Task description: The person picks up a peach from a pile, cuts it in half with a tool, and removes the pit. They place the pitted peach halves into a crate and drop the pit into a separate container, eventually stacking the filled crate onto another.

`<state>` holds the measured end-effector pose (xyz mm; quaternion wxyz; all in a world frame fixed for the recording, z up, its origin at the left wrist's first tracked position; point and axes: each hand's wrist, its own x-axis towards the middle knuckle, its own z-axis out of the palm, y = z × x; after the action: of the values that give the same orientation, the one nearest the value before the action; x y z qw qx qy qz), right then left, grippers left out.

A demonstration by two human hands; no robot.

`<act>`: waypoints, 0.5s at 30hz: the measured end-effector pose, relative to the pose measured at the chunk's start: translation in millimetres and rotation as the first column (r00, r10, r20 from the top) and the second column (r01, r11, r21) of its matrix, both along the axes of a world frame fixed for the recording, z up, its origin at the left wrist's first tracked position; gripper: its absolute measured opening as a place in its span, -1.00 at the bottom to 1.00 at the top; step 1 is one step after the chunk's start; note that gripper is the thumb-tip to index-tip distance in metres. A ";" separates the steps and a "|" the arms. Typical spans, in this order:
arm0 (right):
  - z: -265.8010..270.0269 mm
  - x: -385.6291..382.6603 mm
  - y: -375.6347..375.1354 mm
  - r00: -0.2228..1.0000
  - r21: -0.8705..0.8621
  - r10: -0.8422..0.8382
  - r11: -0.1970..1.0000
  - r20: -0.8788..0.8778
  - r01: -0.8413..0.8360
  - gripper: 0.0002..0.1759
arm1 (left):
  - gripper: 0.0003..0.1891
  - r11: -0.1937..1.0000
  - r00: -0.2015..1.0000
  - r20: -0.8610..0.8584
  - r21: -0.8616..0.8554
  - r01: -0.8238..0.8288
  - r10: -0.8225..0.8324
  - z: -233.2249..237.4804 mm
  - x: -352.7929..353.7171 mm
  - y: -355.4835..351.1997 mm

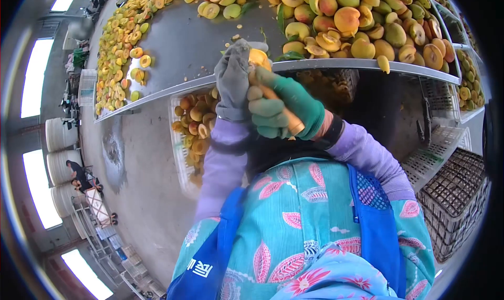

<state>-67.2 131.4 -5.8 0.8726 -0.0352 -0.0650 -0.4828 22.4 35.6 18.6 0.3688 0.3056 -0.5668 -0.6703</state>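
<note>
Left hand (233,79) in grey glove closed around a cut fruit (259,57) at the table (189,37) edge, right hand (283,108) in green glove gripping a knife (294,124), fruit pile (357,27) just beyond, crate (180,153) of halves below.

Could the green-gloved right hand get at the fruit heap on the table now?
Probably yes: the right hand hovers by the table edge, with the fruit heap open just beyond. But its fingers grip a wooden-handled tool, so grabbing looks awkward.

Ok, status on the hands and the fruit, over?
Left hand, grey glove, shut on yellow peach. Right hand, green glove, grips wooden-handled tool aimed at it, blade hidden. Nothing blocking; metal table edge just beyond.
</note>
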 end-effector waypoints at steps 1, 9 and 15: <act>-3.8 3.8 0.1 0.992 -0.071 0.006 0.997 0.129 0.003 -0.58 | -0.59 0.998 1.000 0.000 0.057 -0.006 0.006 4.6 -0.1 3.4; -14.5 -6.1 21.7 0.989 0.153 0.027 0.988 -0.144 -0.005 -0.57 | -0.71 0.908 0.770 0.484 -0.166 -0.386 0.416 -0.6 124.8 1.6; -6.8 -40.2 40.8 0.758 0.377 -0.074 0.834 -0.648 0.402 -0.55 | -0.65 0.764 0.592 0.728 -0.585 0.273 0.346 25.8 40.6 -38.7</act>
<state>-107.4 172.1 -12.6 0.7534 0.0276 0.3500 -0.5559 63.1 -3.1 44.4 0.1677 0.4403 -0.8562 -0.2118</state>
